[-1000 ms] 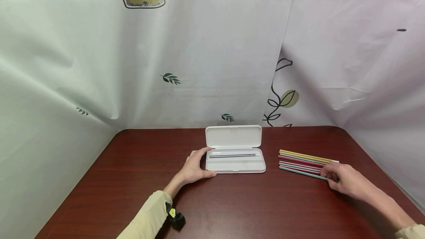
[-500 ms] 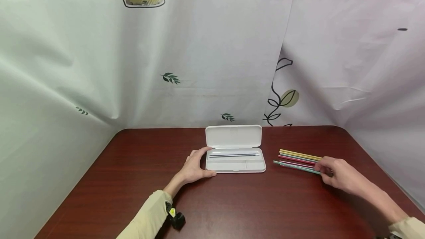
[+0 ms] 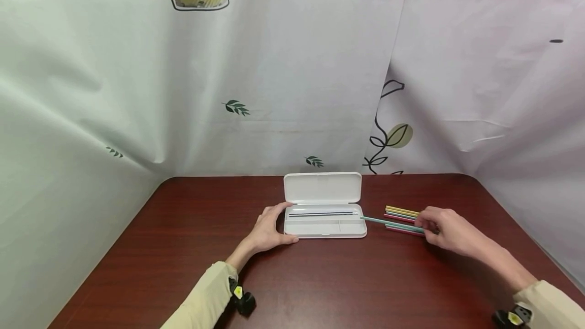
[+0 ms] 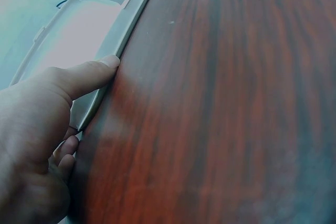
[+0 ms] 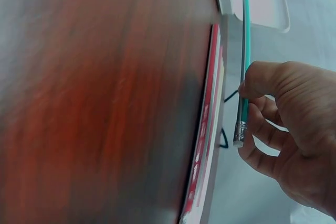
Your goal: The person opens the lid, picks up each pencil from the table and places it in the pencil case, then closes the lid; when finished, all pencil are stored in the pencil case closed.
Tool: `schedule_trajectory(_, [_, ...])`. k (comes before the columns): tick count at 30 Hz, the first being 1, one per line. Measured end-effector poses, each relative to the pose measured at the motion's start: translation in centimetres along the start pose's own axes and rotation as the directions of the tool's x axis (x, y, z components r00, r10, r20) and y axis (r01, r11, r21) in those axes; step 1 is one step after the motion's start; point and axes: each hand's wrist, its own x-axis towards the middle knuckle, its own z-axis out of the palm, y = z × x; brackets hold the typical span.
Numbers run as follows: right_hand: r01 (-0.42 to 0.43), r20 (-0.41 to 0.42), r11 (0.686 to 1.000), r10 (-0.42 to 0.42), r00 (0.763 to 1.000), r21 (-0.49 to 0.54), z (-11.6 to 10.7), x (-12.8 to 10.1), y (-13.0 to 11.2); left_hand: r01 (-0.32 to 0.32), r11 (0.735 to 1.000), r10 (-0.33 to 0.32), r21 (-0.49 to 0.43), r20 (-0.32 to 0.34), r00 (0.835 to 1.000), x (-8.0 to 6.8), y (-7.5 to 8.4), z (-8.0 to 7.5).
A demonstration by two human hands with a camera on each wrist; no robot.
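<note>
Because the right hand (image 3: pixel 450 228) hides the ends farthest from the white pencil case (image 3: pixel 311 230), we cannot count the loose pencils (image 3: pixel 402 214) lying to the right of the case. In the right wrist view we see them nearly edge-on, running down to the frame's border, and the pale marks on a red one are too blurred for us to read. That hand pinches a teal pencil (image 5: pixel 247 40) between thumb and fingers, raised off the table (image 3: pixel 347 278) and pointing toward the right end of the case; whether its tip reaches over the rim, we cannot tell. The left hand (image 3: pixel 266 230) grips the left end of the case, thumb at the front edge and a finger at the back corner, its other fingers partly out of our sight. The left wrist view cuts the case off, and we cannot see into its tray there.

We find the held pencil slim, straight and evenly teal, with a silver ferrule and a pale eraser on the end away from the case. The loose ones show yellow, teal and red. Inside the case, whose lid (image 3: pixel 322 188) stands open at the back, a thin dark pencil (image 3: pixel 315 214) lies along the rear compartment; whether the line beside it is another pencil or a shadow stays unclear to us.
</note>
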Motion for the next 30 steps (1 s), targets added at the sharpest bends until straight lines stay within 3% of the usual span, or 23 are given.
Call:
schedule_trajectory(10, [0.087,-0.029,0.996,-0.087,0.996,0.022,0.9,3.0,-0.9,-0.002,1.0,0.002,0.001,-0.002,1.0,0.0,0.0,-0.1])
schedule_trajectory(30, [0.092,0.076,0.994,-0.097,0.992,0.066,2.8,7.5,-2.8,-0.008,1.0,0.008,-0.005,0.005,1.0,-0.1,0.2,-0.1])
